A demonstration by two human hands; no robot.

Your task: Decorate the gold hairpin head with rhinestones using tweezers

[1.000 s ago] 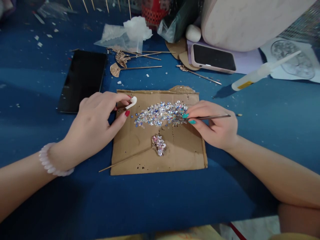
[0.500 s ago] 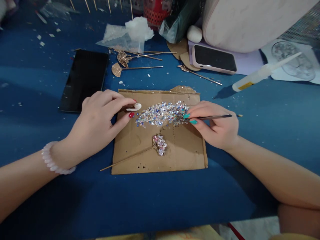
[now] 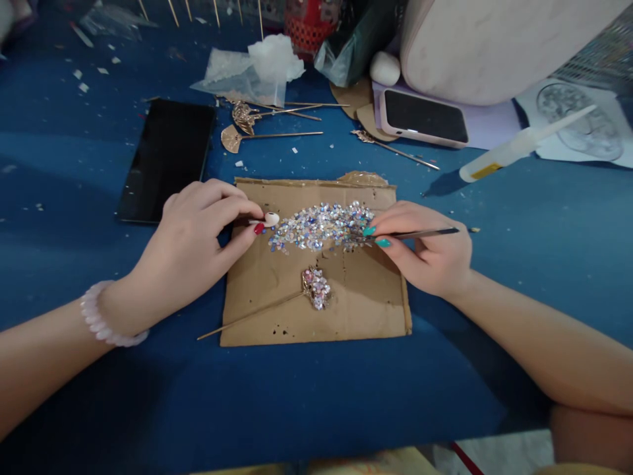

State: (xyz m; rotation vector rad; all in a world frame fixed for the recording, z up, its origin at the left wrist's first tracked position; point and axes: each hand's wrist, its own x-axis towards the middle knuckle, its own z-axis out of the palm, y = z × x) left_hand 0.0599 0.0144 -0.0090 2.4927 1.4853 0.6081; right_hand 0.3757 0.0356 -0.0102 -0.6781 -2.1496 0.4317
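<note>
My left hand (image 3: 198, 234) pinches a white wireless earbud (image 3: 271, 219) between thumb and index finger, at the left edge of the rhinestones. In my right hand (image 3: 425, 247) are dark metal tweezers (image 3: 430, 232), their tips down among the stones at the right end. The rhinestones (image 3: 316, 226) lie loose in a long heap, silvery and blue, on a piece of cardboard (image 3: 366, 316). Below the heap rests a hairpin (image 3: 267, 307) with a thin stick and a head (image 3: 316, 287) covered in pinkish stones. Neither hand touches it.
A black tablet (image 3: 168, 158) lies left, a phone (image 3: 424, 117) at the back right. Bare metal hairpins (image 3: 277, 134) and a plastic bag (image 3: 232, 72) lie behind the cardboard. A white glue bottle (image 3: 499, 158) with a long nozzle stands tilted at right.
The fingers of my left hand have closed more tightly on the earbud, which has turned slightly. My right hand and the tweezers have hardly moved.
</note>
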